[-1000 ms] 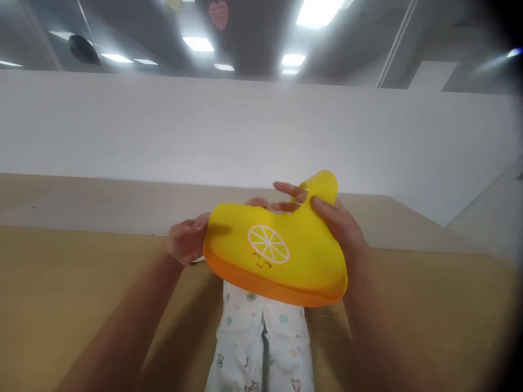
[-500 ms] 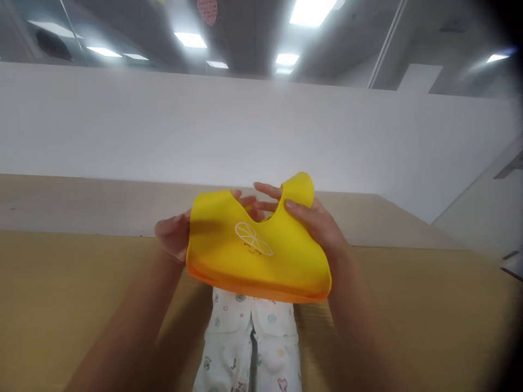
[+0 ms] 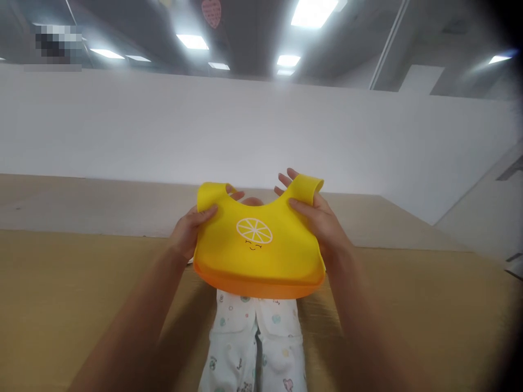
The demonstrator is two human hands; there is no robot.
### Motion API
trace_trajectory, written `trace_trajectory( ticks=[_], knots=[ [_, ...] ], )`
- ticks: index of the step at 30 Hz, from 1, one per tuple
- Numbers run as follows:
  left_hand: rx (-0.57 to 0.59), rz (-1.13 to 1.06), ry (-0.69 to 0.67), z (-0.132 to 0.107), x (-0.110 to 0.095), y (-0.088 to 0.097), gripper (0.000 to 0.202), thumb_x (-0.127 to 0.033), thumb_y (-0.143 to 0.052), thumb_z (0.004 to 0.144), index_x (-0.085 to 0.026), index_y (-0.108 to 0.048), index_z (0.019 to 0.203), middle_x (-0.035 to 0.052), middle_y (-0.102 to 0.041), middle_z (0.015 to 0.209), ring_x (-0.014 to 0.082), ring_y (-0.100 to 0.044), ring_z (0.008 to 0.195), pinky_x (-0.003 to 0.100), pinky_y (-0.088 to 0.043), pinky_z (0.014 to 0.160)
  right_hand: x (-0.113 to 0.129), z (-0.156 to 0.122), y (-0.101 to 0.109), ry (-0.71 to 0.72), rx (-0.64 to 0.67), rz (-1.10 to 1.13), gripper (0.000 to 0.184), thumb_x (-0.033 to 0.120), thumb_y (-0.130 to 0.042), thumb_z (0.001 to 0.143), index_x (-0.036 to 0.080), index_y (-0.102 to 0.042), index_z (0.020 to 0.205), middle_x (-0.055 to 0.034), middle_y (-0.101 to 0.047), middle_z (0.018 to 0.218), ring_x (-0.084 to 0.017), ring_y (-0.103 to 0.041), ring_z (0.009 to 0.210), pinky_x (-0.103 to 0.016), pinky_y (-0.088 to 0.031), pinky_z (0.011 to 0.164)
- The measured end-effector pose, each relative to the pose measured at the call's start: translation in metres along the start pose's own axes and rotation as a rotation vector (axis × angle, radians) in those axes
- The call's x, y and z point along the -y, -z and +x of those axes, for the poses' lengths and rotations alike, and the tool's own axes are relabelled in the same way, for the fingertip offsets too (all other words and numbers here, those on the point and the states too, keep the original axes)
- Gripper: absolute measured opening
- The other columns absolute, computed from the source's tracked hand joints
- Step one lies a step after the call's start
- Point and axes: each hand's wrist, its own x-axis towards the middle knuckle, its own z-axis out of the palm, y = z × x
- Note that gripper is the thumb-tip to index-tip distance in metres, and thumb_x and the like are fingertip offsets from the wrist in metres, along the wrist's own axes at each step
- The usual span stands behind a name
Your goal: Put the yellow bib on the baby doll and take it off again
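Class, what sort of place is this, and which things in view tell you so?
Probably an indoor workspace, perhaps an office or workshop, though that is uncertain: rectangular ceiling lights, a plain white wall or partition with the ceiling visible above it, and a wood-coloured tabletop.

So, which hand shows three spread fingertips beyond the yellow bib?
The right hand: three of its fingertips spread beyond the yellow bib. The left hand shows fewer there, the rest mostly hidden.

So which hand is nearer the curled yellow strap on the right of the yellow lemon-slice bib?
Right. The right hand grips the bib at that strap, thumb in front; the left hand holds the bib's opposite side.
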Motion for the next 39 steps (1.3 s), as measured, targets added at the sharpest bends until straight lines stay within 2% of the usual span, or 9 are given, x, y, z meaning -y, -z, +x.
trace_trajectory(
  ticks=[6,10,18,23,25,30,34,36,39],
  knots=[
    [-0.071,0.059,0.042,0.002,0.01,0.01,0.051,-0.032,-0.06,0.08,-0.021,-0.054,0.129,0.009,-0.059,0.132,0.0329,-0.052,0.122,0.046,-0.043,0.103,-0.019,0.006,0.008,-0.035,0.0,0.053,0.062,0.024,-0.065,0.075,0.039,-0.047,0.133,0.005,-0.038,0.147,-0.024,-0.039,0.133,-0.045,-0.036,0.109],
    [-0.088,0.102,0.032,0.003,0.015,0.013,0.054,-0.034,-0.059,0.081,-0.022,-0.052,0.132,0.0084,-0.056,0.135,0.0321,-0.052,0.123,0.043,-0.045,0.101,-0.026,0.007,0.011,-0.088,-0.033,0.061,0.064,0.022,-0.062,0.076,0.037,-0.045,0.136,0.0023,-0.042,0.144,-0.025,-0.043,0.13,-0.044,-0.038,0.107],
    [-0.108,0.084,0.049,0.004,0.019,0.015,0.062,-0.039,-0.06,0.081,-0.024,-0.044,0.139,0.0093,-0.066,0.122,0.0292,-0.062,0.109,0.042,-0.046,0.1,-0.014,0.009,0.013,-0.144,-0.072,0.036,0.059,0.024,-0.063,0.076,0.03,-0.049,0.133,-0.0018,-0.048,0.139,-0.024,-0.051,0.121,-0.039,-0.044,0.101],
    [-0.111,0.098,0.065,0.002,0.014,0.01,0.061,-0.04,-0.059,0.082,-0.024,-0.042,0.139,0.0086,-0.069,0.115,0.0274,-0.066,0.1,0.039,-0.052,0.09,-0.009,0.006,0.016,-0.174,-0.036,-0.075,0.088,0.025,-0.068,0.073,0.03,-0.021,0.148,-0.0077,-0.059,0.122,-0.025,-0.062,0.102,-0.043,-0.051,0.089],
    [-0.133,0.181,0.081,0.002,0.013,0.01,0.06,-0.042,-0.061,0.08,-0.024,-0.046,0.135,0.0083,-0.07,0.111,0.027,-0.067,0.096,0.036,-0.054,0.082,-0.014,0.008,0.019,-0.108,-0.059,-0.237,0.094,0.023,-0.068,0.072,0.029,-0.015,0.149,-0.0088,-0.059,0.12,-0.025,-0.063,0.097,-0.043,-0.053,0.085],
    [-0.229,0.47,0.165,0.008,0.027,0.018,0.042,-0.046,-0.067,0.073,-0.019,-0.066,0.106,0.0043,-0.072,0.089,0.0233,-0.066,0.078,0.03,-0.052,0.065,-0.044,0.02,0.032,-0.003,-0.167,-0.587,0.091,0.018,-0.064,0.068,0.026,-0.022,0.148,-0.0101,-0.051,0.13,-0.025,-0.059,0.101,-0.041,-0.052,0.085],
    [-0.273,0.502,0.195,0.014,0.044,0.032,0.031,-0.042,-0.068,0.072,-0.019,-0.067,0.092,0.0028,-0.071,0.083,0.0205,-0.065,0.072,0.028,-0.05,0.062,-0.065,0.026,0.039,-0.141,-0.205,-0.519,0.096,0.016,-0.063,0.066,0.023,-0.015,0.15,-0.0095,-0.062,0.108,-0.024,-0.062,0.086,-0.041,-0.054,0.076],
    [-0.278,0.452,0.213,0.015,0.049,0.039,0.03,-0.039,-0.069,0.071,-0.019,-0.067,0.092,0.0032,-0.072,0.084,0.0213,-0.066,0.074,0.029,-0.051,0.064,-0.074,0.027,0.04,-0.182,-0.214,-0.456,0.098,0.016,-0.063,0.065,0.021,-0.014,0.15,-0.0067,-0.063,0.096,-0.022,-0.063,0.077,-0.039,-0.055,0.071],
    [-0.298,0.354,0.257,0.015,0.053,0.047,0.03,-0.034,-0.071,0.069,-0.019,-0.066,0.095,0.0041,-0.072,0.087,0.0229,-0.067,0.077,0.033,-0.054,0.067,-0.084,0.028,0.042,-0.18,-0.208,-0.364,0.101,0.015,-0.066,0.062,0.023,-0.015,0.148,-0.0031,-0.062,0.092,-0.02,-0.063,0.075,-0.034,-0.055,0.067]
  ],
)
